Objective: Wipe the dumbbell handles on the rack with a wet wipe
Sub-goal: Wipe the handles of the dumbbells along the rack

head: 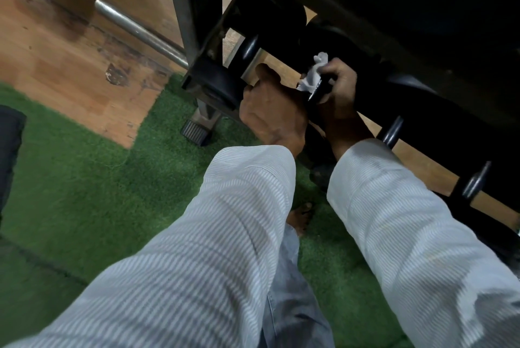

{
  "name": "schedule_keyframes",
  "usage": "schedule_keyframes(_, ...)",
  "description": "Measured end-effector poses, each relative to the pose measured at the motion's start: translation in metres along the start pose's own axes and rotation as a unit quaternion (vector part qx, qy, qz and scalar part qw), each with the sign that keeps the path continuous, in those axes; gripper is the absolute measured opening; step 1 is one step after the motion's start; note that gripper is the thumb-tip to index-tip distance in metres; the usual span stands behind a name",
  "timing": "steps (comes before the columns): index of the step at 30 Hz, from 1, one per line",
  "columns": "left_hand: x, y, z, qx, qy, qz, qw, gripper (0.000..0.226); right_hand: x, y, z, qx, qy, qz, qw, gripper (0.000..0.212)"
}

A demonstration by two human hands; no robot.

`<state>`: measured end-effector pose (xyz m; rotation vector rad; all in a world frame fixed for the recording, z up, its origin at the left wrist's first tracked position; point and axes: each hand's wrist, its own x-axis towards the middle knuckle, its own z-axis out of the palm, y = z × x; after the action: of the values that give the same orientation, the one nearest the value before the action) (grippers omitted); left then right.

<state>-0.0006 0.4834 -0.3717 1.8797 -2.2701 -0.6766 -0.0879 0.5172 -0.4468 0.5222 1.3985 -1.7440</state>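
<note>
The short shiny metal dumbbell handle (316, 91) sits low on the black metal rack (197, 46), between two big black round weights. That is my landmark. My right hand (339, 80) is on it, fingers curled round the bar with the crumpled white wet wipe (313, 73) pressed under them. A bit of the wipe pokes out above my fingers.

My left hand (270, 111) is just beside the handle, on the side nearer the rack's post. Its thumb points up toward the next dumbbell's silver bar (251, 66). I cannot tell if its fingers hold anything, because they are tucked out of sight under the rack edge. It seems to be steadying me or the weight.

I think I am in the middle of rubbing this handle. To do it well, I should keep the wipe wrapped all the way round the bar, squeeze a little, then twist and slide from one weight to the other so no part is missed.

Farther from the handle there is green fake grass (84, 193) under me, a brown wooden floor (56, 66) past the rack post, and a long silver bar (135, 30) lying there.
</note>
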Motion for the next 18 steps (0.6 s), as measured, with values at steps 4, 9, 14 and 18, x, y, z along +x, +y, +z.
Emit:
schedule_keyframes(4,0.001,0.0,0.0,-0.02,0.0,0.003,1.0,0.026,-0.002,-0.014,0.015,-0.127,0.03,0.083,0.988,0.017)
schedule_keyframes(9,0.002,0.0,0.001,-0.017,0.004,0.001,1.0,0.026,-0.006,-0.005,0.006,-0.295,0.143,-0.068,0.942,0.032)
schedule_keyframes(14,0.001,0.002,-0.002,-0.035,-0.009,-0.006,0.999,0.042,-0.006,0.006,-0.002,-0.299,0.178,-0.024,0.937,0.075)
schedule_keyframes(18,0.002,0.001,0.0,-0.018,-0.007,-0.012,1.0,0.043,-0.01,0.011,-0.006,-0.264,0.116,0.076,0.954,0.045)
